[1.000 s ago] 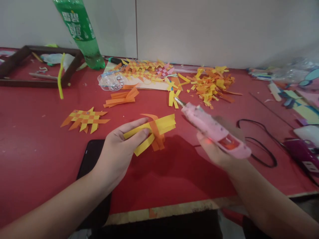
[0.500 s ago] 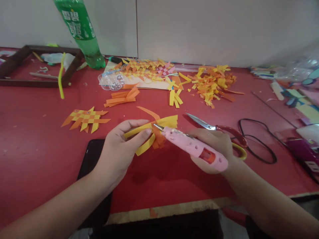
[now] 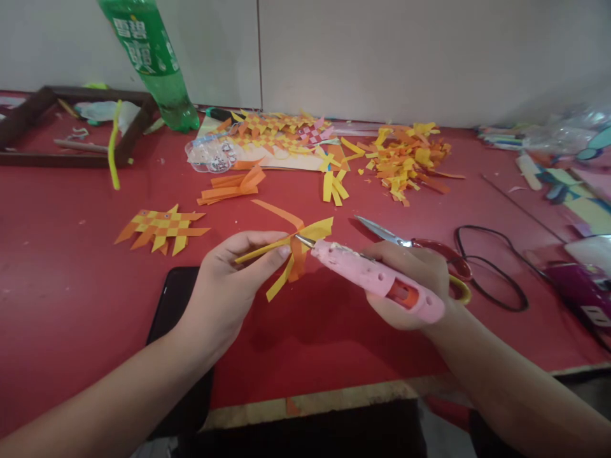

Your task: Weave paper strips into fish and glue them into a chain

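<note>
Left hand (image 3: 233, 270) pinches paper strips (image 3: 298, 257); right hand (image 3: 420, 267) grips glue gun (image 3: 358, 270).
Strips likely light, easily creased; hold beside their crossing.

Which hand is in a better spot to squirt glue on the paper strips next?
Probably the right. The right grip holds the pink glue gun, its metal nozzle at the paper strips, though I can't tell if they touch. The left grip is busy pinching those strips.

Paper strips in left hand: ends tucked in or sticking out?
Sticking out: orange and yellow paper strips splay beyond the left hand.
</note>
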Motion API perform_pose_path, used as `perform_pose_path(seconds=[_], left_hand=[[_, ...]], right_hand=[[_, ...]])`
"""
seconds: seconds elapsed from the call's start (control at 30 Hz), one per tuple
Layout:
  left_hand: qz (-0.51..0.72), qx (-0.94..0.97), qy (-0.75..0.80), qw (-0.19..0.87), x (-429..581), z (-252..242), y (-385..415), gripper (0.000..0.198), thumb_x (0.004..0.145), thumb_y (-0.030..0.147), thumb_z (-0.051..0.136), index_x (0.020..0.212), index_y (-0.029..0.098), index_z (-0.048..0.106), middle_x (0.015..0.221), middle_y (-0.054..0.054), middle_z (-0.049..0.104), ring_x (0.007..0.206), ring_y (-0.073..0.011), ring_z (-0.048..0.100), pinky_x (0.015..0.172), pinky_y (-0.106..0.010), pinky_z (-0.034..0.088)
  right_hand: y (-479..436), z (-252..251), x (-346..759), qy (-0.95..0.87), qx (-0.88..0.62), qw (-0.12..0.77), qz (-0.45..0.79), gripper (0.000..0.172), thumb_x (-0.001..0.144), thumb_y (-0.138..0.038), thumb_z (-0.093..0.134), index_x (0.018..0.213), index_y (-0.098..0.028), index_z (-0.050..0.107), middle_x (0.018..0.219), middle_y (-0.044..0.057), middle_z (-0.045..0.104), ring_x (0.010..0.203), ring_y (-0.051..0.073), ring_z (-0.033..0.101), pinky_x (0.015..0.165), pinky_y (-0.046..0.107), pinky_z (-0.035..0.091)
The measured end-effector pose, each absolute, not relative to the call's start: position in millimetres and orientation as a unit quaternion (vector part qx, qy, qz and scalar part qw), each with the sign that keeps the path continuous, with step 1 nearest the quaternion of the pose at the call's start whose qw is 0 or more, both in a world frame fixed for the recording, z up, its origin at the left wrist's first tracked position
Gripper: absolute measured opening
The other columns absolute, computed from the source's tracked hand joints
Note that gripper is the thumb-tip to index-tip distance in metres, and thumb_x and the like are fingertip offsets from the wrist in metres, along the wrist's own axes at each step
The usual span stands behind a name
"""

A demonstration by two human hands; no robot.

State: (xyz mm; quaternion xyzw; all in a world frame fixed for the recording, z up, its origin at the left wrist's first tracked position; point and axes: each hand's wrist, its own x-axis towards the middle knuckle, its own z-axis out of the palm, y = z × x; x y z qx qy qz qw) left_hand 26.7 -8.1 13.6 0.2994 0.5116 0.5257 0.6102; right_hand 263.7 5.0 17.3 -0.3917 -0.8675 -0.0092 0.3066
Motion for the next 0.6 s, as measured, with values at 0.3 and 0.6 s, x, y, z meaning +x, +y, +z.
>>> perform_pose_path(seconds=[0.3,0.6], left_hand=[[0.520,0.291,0.518,0.613,27.1,15.3,-8.3,0.019,0.070,0.026,0.086,0.086,0.023,0.075,0.085,0.002,0.075,0.083,-0.0112,0.071,0.077,-0.018,0.056],[0.531,0.299,0.511,0.606,26.9,12.8,-7.4,0.016,0.071,0.025,0.085,0.085,0.024,0.075,0.085,0.004,0.075,0.083,-0.0097,0.070,0.077,-0.017,0.055]], right_hand=[[5.1,15.1,264.0,-0.869,-0.394,0.298,-0.018,0.008,0.075,-0.023,0.054,0.081,-0.026,0.050,0.057,-0.004,0.055,0.047,0.013,0.050,0.046,0.028,0.034],[3.1,10.9,267.2,-0.861,-0.413,0.291,-0.049,0.008,0.075,-0.021,0.055,0.076,-0.026,0.048,0.057,-0.004,0.054,0.046,0.014,0.047,0.048,0.029,0.035]])
